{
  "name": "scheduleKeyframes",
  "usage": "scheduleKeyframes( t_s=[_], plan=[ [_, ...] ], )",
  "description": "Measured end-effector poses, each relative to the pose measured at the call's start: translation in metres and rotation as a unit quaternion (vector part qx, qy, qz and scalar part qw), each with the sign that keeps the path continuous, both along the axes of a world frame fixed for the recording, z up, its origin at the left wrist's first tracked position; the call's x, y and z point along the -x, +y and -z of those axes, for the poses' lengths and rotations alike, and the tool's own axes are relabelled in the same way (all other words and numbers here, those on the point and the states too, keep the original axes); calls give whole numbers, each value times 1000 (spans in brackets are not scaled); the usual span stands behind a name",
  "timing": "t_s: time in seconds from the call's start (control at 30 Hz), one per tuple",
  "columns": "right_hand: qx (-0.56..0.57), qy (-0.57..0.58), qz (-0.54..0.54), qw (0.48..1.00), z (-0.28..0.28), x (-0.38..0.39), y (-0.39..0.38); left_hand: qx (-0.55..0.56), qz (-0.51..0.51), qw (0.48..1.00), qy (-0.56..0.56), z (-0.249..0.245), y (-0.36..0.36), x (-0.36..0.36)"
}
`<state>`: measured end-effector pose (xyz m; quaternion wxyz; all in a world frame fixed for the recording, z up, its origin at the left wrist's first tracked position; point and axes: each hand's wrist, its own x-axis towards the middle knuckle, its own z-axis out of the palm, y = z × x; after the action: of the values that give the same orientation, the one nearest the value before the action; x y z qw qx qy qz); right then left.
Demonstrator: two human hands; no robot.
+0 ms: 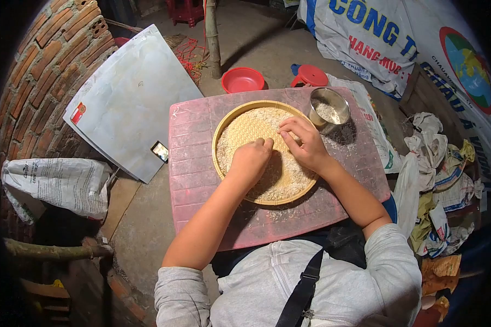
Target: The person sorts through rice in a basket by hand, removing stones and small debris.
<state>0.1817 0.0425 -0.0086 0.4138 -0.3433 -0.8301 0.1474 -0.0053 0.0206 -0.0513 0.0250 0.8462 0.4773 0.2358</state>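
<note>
On the pink table, left of a metal container, a woven tray of grains lies beneath the bunched left hand and loosely curled right hand, any grip unclear.

Light grey top, front zip, sleeves bunched near the elbows, black strap with a black buckle slanting across the chest, left hand and right hand bare.
</note>
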Motion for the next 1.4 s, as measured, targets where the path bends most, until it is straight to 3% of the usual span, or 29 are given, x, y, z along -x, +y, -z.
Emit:
scheduleKeyframes(
  t_s=[0.07,0.13,0.17,0.2,0.23,0.27,0.3,0.33,0.37,0.4,0.43,0.5,0.53,0.6,0.87,0.93,0.97,1.03,1.07,1.13,1.17,1.23,1.27,1.3,1.37,1.4],
  plan=[
    [16,9,-9,1000,4,0,1,3,-2,1000,-12,4,3,3],
    [31,17,-18,999,12,1,3,7,-1,994,-105,2,6,6],
    [101,57,-32,993,16,1,3,7,-2,994,-106,1,7,7],
    [171,97,-45,979,18,2,3,86,-29,977,-192,-6,8,8],
    [170,97,-45,980,19,2,1,163,-55,946,-275,-10,10,9],
    [281,134,-56,949,19,2,-1,242,-50,890,-382,3,18,10],
    [388,168,-65,904,19,3,-2,242,-50,890,-382,-5,16,10],
    [387,168,-65,904,20,3,-2,368,-63,770,-518,-21,11,11],
    [439,175,-90,877,23,3,-1,477,-73,611,-628,-30,8,12],
    [488,182,-115,846,23,4,-1,512,3,509,-692,-26,9,17],
    [488,182,-114,846,22,5,-2,513,3,509,-692,-19,13,20],
    [535,209,-142,806,20,9,-6,577,7,295,-761,-15,21,23],
    [535,209,-143,806,21,10,-7,577,2,273,-770,-16,20,22],
    [595,260,-183,738,23,11,-9,572,-5,282,-770,-19,19,23],
    [666,323,-226,633,25,16,-14,510,27,369,-777,-33,9,19],
    [677,335,-225,616,25,19,-15,487,35,429,-760,-36,6,17],
    [688,339,-227,601,25,20,-15,487,35,429,-760,-39,3,16],
    [698,343,-229,586,25,22,-17,453,48,512,-728,-47,-2,13],
    [697,342,-241,583,24,23,-19,453,48,512,-728,-47,-4,10],
    [709,313,-241,585,23,24,-21,390,72,620,-677,-48,-9,3],
    [709,313,-241,585,21,26,-23,390,72,620,-677,-50,-12,0],
    [730,346,-233,542,16,30,-30,373,46,691,-617,-53,-20,-4],
    [719,345,-320,512,41,23,-23,363,57,716,-593,-55,-23,-4],
    [719,345,-320,511,40,24,-25,363,57,716,-594,-54,-26,-5],
    [733,350,-291,506,37,26,-29,276,102,800,-523,-53,-29,-9],
    [727,358,-319,492,40,25,-29,256,114,816,-506,-51,-28,-10]
  ],
)
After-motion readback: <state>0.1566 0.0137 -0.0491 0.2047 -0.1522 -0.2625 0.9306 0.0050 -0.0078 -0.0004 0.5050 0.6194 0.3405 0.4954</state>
